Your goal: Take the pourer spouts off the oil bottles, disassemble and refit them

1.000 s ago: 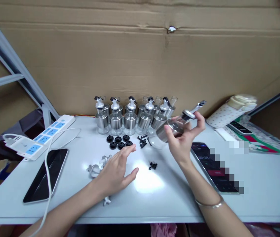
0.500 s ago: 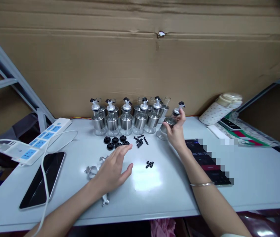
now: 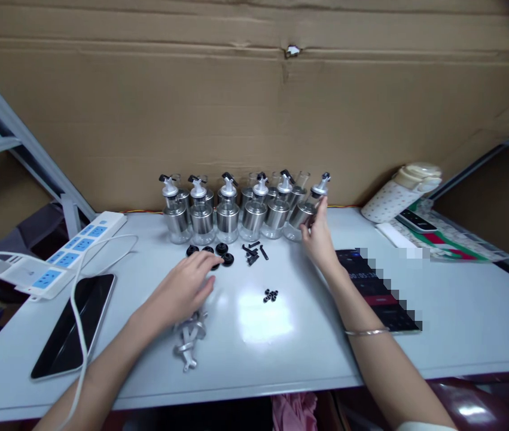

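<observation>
At the right end of a row of bottles (image 3: pixel 203 220), my right hand (image 3: pixel 319 239) has its fingers around a glass oil bottle with a steel sleeve (image 3: pixel 301 216). A silver pour spout with a dark flip cap (image 3: pixel 321 184) sits in its neck. My left hand (image 3: pixel 180 284) is over the table, fingers stretched and thumb apart, holding nothing that I can see. Its fingertips are beside several round black stoppers (image 3: pixel 222 248), partly hiding some. Below it lie silver spout pieces (image 3: pixel 188 347), partly covered by the hand.
Small black levers (image 3: pixel 252 252) and tiny black rings (image 3: pixel 271 296) lie mid-table. On the left are a power strip (image 3: pixel 81 245), a white cable and a tablet (image 3: pixel 75 326). A phone (image 3: pixel 377 293) and a tilted flask (image 3: pixel 402 190) are on the right. Cardboard (image 3: pixel 254 108) stands behind.
My left hand has moved left and slightly up, towards the stoppers. My right hand has shifted slightly, and the bottle it holds now stands closer in line with the row.
</observation>
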Demonstrator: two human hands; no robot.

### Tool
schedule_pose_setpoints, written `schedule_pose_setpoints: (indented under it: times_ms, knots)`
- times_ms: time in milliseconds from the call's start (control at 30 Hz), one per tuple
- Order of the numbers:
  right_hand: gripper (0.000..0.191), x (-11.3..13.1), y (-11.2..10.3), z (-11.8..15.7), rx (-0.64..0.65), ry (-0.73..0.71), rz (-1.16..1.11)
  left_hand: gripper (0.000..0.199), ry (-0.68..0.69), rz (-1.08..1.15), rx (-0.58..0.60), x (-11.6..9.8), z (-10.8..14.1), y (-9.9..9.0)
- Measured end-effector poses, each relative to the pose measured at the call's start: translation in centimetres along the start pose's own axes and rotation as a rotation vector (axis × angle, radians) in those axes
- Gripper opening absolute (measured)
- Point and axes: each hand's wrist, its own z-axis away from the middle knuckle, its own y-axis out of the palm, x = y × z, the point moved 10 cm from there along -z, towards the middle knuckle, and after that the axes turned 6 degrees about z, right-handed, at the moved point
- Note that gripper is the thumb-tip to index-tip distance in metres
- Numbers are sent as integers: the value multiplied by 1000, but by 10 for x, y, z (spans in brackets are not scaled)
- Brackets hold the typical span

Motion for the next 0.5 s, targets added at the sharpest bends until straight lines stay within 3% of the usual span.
schedule_pose_setpoints:
  times_ms: [133, 333, 500]
  knots:
    - [85, -10, 3, 2, 43, 152, -58, 32, -78, -46, 44, 22, 0, -3]
    - [83, -16, -4, 6, 16, 308, -198, 32, -65, -72, -16, 22, 1, -7]
    - [66, -18, -11, 9, -16, 352, -152, 29, -143, -88, 53, 32, 1, -6]
